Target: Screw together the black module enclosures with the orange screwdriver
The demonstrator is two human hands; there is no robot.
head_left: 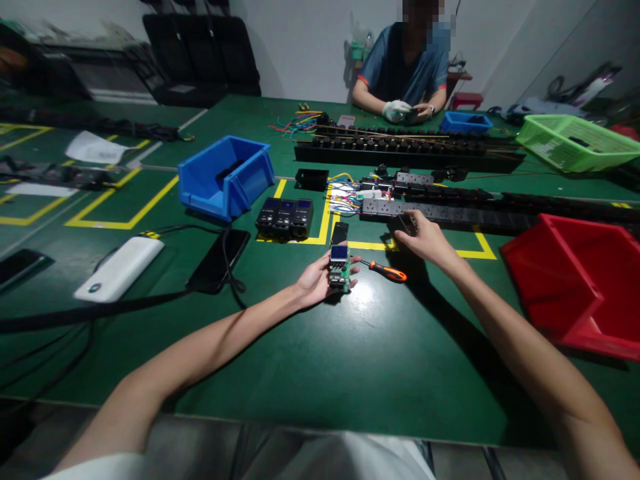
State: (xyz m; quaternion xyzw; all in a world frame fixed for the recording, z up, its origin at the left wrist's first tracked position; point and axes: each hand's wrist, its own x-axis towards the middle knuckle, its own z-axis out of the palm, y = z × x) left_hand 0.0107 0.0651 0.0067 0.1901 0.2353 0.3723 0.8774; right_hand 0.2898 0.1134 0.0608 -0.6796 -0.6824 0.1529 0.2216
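My left hand (316,280) grips a green circuit board (340,272) that carries a small blue-lit display. A flat black piece (340,232) shows just beyond the board's far end; whether it touches the board I cannot tell. Out to the right, my right hand (426,235) pinches a small dark block (404,225), partly covered by the fingers, close to the long black socket strip (425,212). Between the hands lies a screwdriver (387,271) with an orange and black handle. Several black modules with little screens (285,219) stand side by side left of the strip's wires (345,197).
A blue bin (225,200) stands left, a red bin (545,287) right, and a green basket (575,157) farther back. A white power bank (120,270), a phone (219,261) and cables lie left. Across the table (350,373), a gloved co-worker (405,73) handles something dark.
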